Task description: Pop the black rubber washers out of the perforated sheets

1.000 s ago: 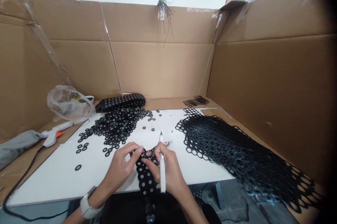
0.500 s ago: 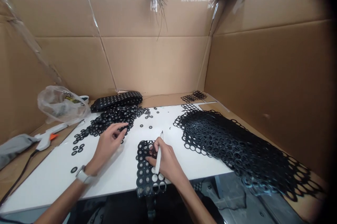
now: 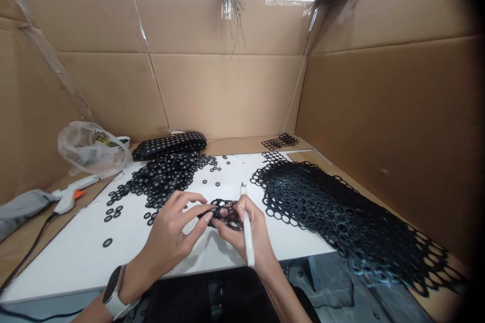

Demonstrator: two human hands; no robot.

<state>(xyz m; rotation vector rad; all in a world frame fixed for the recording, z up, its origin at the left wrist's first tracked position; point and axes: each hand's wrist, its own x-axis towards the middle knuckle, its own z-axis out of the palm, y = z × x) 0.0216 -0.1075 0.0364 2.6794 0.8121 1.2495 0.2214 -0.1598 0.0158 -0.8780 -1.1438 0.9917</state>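
At the near middle of the white board (image 3: 182, 252), both hands hold a black ring mesh strip (image 3: 227, 214), raised and partly folded. My left hand (image 3: 176, 227), with a watch on its wrist, pinches the strip's left side between thumb and fingers. My right hand (image 3: 252, 232) grips its right side and also holds a white pen (image 3: 248, 242), tip pointing away. Just beyond my left hand lies a pile of small black rings (image 3: 162, 174). A few loose rings (image 3: 217, 184) lie beyond the strip.
A large heap of black ring mesh (image 3: 333, 201) covers the right side. At the back left are a rolled black strip (image 3: 170, 144) and a plastic bag (image 3: 91, 148). A glue gun (image 3: 68, 199) with a cord lies at the left. Cardboard walls (image 3: 227, 85) surround the board.
My left hand has moved right and down from the ring pile and taken hold of the mesh strip. The strip has been lifted and folded up from the board's front edge.
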